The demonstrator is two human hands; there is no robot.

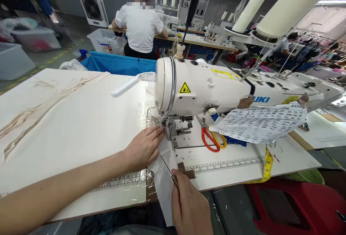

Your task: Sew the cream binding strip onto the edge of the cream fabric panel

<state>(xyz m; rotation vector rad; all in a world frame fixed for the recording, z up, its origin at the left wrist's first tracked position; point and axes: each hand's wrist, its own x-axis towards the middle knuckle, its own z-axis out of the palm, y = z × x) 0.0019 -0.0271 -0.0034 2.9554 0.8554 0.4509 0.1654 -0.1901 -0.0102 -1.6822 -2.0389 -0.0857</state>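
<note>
A strip of white fabric [163,191] runs from beneath the presser foot of the white sewing machine [200,87] down over the table's front edge. My left hand [144,146] is closed on this fabric just in front of the needle area, fingertips close beside the foot. In my right hand [190,206] is an awl [166,163], a thin metal shaft whose tip points up and left at the fabric under my left hand. The grip end is mostly hidden by my fingers. The needle itself is too small to make out.
Red-and-yellow scissors [211,139] lie right of the foot, near a handwritten sheet [259,123] taped to the machine. A yellow tape measure [267,164] hangs over the front edge. Beige strips [45,109] lie at left. A person in white [140,27] sits beyond a blue bin [116,63].
</note>
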